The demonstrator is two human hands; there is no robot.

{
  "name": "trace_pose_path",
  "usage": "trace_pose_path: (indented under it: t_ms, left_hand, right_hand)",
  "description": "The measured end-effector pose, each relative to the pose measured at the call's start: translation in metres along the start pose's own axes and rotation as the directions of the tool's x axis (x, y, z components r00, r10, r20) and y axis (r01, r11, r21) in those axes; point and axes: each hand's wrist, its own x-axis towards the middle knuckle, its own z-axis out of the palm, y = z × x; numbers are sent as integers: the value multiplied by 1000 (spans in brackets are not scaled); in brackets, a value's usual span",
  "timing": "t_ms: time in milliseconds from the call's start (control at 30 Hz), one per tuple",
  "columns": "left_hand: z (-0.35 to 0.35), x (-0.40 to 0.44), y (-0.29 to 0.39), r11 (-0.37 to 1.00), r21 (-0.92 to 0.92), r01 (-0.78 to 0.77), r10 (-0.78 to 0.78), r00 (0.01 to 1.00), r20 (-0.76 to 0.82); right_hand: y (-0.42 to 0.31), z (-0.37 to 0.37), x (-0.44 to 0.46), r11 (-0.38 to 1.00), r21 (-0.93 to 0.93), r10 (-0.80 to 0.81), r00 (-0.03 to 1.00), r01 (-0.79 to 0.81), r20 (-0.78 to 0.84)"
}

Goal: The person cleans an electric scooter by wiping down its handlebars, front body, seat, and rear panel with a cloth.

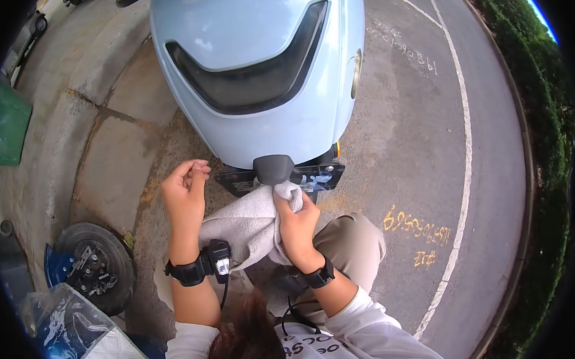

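A grey-beige cloth (241, 222) hangs from my right hand (296, 221), its bunched upper end pinched between thumb and fingers just below the scooter's dark rear lamp housing (274, 168). My left hand (188, 180) is raised to the left of the cloth, apart from it, with fingers curled in and nothing visible in them. In front of me stands the light blue scooter (236, 39) with a dark V-shaped tail light (253, 88). Behind the cloth, the black licence plate (323, 176) is partly covered.
A loose wheel with tyre (120, 268) lies on the ground at lower left, near a plastic-wrapped item (79, 324). A green bin (6, 125) stands at far left. White line (465, 142) and yellow writing (417, 225) mark the pavement; a hedge (541, 94) borders the right.
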Motion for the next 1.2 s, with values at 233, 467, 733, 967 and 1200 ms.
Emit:
trace_pose_path:
  t_ms: [233, 467, 733, 967, 1200]
  left_hand:
    - [3, 5, -6, 999, 5, -33, 33, 999, -25]
    - [9, 11, -12, 998, -35, -45, 45, 999, 5]
    - [11, 11, -6, 997, -68, -36, 38, 998, 40]
    - [15, 8, -3, 997, -38, -63, 66, 996, 61]
    - [15, 12, -5, 985, -128, -114, 115, 993, 7]
  right_hand:
    - [-37, -26, 11, 937, 329, -55, 979, 119, -196]
    - [-4, 8, 0, 943, -175, -317, 922, 282, -223]
    - [6, 32, -11, 993, -79, -95, 989, 86, -116]
    - [-17, -8, 8, 983, 79, -131, 935, 165, -329]
    - [5, 29, -3, 973, -125, -221, 942, 195, -252]
